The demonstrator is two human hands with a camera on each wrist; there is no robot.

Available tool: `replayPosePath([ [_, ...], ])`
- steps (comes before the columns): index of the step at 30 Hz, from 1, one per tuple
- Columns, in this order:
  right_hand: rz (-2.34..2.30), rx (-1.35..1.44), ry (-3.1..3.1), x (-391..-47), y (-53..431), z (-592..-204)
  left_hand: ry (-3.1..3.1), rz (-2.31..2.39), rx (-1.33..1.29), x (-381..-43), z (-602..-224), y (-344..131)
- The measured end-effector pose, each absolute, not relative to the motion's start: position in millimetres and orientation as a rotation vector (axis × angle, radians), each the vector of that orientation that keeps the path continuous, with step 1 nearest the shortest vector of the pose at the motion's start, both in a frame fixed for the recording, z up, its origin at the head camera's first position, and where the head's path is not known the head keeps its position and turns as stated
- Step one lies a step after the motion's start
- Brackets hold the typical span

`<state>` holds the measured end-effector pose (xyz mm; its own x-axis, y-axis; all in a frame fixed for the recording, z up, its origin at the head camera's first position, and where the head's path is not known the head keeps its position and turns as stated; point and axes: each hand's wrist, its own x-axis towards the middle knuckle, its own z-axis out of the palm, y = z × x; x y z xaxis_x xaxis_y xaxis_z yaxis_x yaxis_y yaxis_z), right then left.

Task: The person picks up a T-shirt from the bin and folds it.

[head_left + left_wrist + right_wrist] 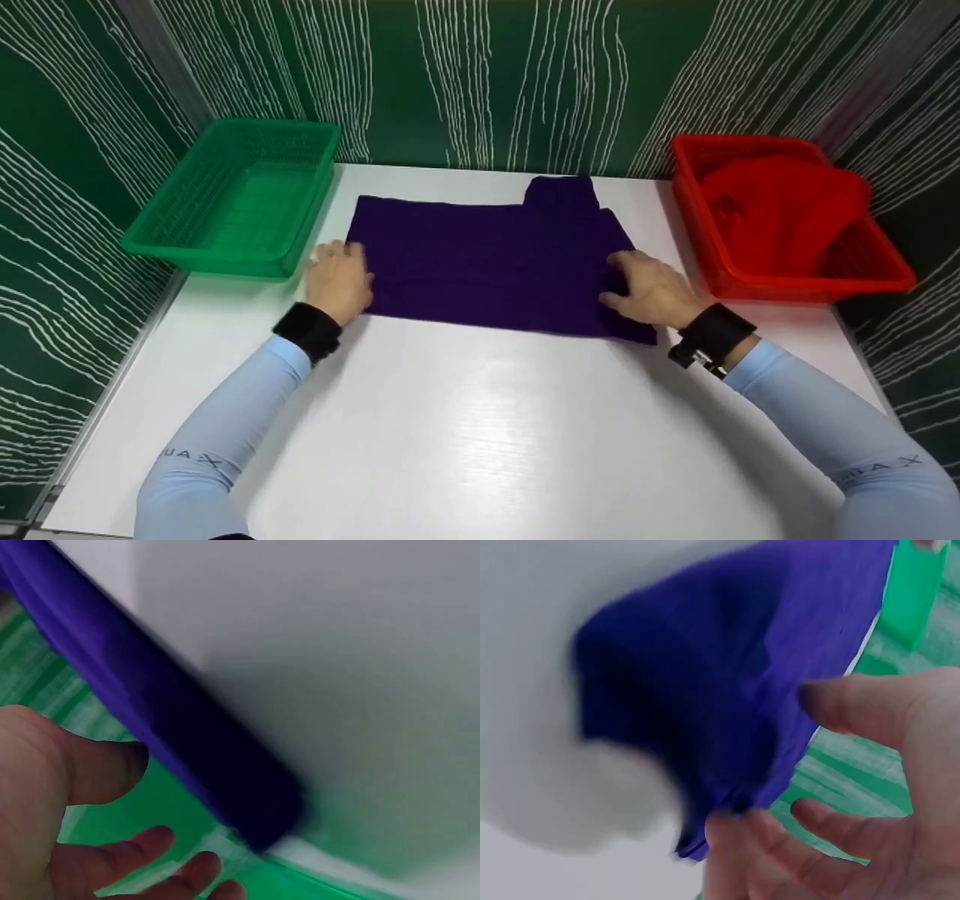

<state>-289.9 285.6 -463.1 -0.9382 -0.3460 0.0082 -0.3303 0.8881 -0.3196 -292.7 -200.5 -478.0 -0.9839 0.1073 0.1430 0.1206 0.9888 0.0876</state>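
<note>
A dark purple folded garment lies on the white table, with a sleeve-like flap sticking up at its upper right. My left hand is at its left edge. In the left wrist view the thumb comes close beside the purple fabric, and the fingers are spread apart. Over the garment's right end is my right hand, thumb and fingers parted. The right wrist view shows its fingertips right at the cloth's edge, with nothing gripped between them.
At the left stands a green plastic basket. A red basket on the right holds a red cloth. A dark green wall with white streaks rises behind the white table.
</note>
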Motion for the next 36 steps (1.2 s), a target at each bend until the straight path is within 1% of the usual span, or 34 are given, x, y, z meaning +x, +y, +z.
replayPosePath([
  [2, -0.449, -0.673, 2.992, -285.2, 264.4, -465.0, -3.029, -0.097, -0.334, -285.6, -477.3, -168.7],
  [5, -0.377, -0.887, 2.924, -279.2, 227.1, -467.1, -3.122, -0.039, -0.713, -275.6, -475.7, -117.6],
  [8, -0.289, -1.014, 2.853, -277.4, 189.8, -473.6, -3.191, -0.030, -1.050, -270.1, -477.1, -76.8],
  [9, -0.257, -1.026, 2.834, -277.9, 179.7, -477.2, -3.211, -0.025, -1.118, -270.4, -478.6, -66.9],
  [11, -0.197, -1.006, 2.798, -279.8, 164.7, -485.5, -3.282, -0.024, -1.149, -273.1, -482.0, -53.7],
  [13, -0.141, -0.938, 2.771, -282.5, 157.9, -494.1, -3.380, -0.018, -1.096, -281.1, -490.9, -46.6],
  [16, -0.108, -0.842, 2.743, -287.9, 162.7, -503.9, -3.492, -0.035, -1.003, -295.5, -505.3, -46.4],
  [21, -0.198, -0.745, 2.746, -299.9, 203.0, -511.1, -3.566, -0.232, -0.832, -316.8, -514.4, -64.2],
  [26, -0.210, -0.632, 2.760, -301.6, 257.2, -511.2, -3.585, -0.301, -0.544, -332.4, -513.4, -111.7],
  [30, -0.189, -0.570, 2.758, -295.8, 287.1, -510.4, -3.579, -0.314, -0.327, -339.7, -510.2, -159.0],
  [33, -0.172, -0.553, 2.763, -290.3, 302.2, -509.3, -3.573, -0.350, -0.205, -337.4, -503.0, -186.4],
  [36, -0.143, -0.556, 2.762, -285.1, 313.2, -508.4, -3.564, -0.358, -0.140, -328.5, -495.4, -202.7],
])
